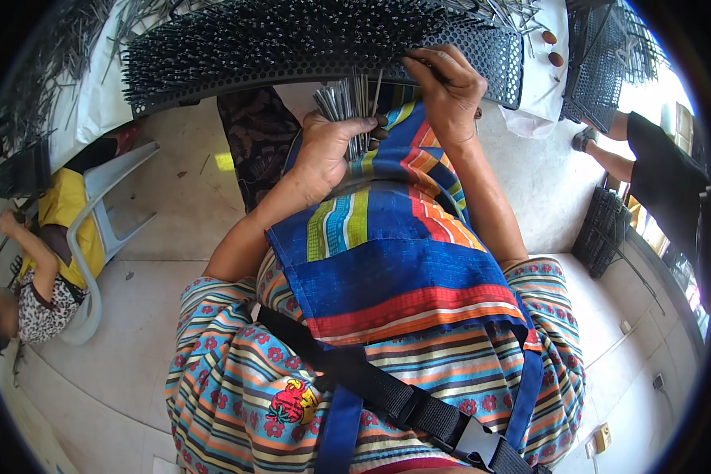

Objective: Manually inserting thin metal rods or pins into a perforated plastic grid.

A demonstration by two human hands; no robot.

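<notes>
My left hand [326,148] is wrapped around a bundle of thin grey metal rods [341,99], their upper ends fanning out above the thumb. One rod stands a little apart at the right of the bundle. Just beyond, a long black perforated tray [494,67] bears dense rows of upright dark pins [268,47] over its left and middle parts, with bare holes towards its right end. At the tray's front edge my right hand [453,88] is closed, thumb and fingers pinched together. Whatever sits between those fingertips is too small to make out.
Loose rods [498,12] lie behind the tray on a white-covered table [539,95], near two brown round pieces [555,59]. More black perforated trays [596,87] stand at right. A person [51,296] sits on a plastic chair [95,237] at left; another person [663,170] stands at right.
</notes>
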